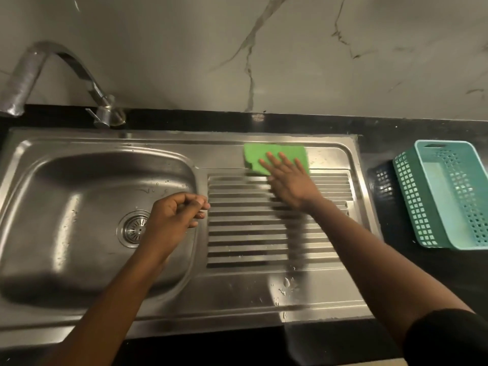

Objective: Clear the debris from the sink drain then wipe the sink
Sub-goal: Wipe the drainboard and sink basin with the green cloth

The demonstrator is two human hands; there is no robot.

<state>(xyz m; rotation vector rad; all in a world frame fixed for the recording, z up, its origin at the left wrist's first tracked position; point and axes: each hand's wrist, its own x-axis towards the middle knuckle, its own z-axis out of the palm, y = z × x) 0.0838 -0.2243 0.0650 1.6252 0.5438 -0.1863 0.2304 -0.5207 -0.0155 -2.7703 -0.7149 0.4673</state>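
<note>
The steel sink [34, 207] fills most of the view, and everything here is placed against its drain [134, 228], which sits low in the middle of the basin floor; no debris can be made out on the drain's slots, though the picture is too soft to be sure. The left hand [175, 216] hovers just to the right of the drain, over the basin's right edge; its fingers [196, 200] are curled inward with thumb and fingertips pinched together, and whether anything is held between them cannot be told. Far to the right of the drain and further back, a green cloth [266, 154] lies flat on the smooth strip behind the ribbed draining board [243, 233]; the right hand [289, 180] presses on it with fingers spread flat, not gripping. The tap [103, 112] stands behind the drain at the back rim; a teal basket [449, 194] sits on the black counter [383, 130], well to the right of the drain, beyond the sink's edge.
</note>
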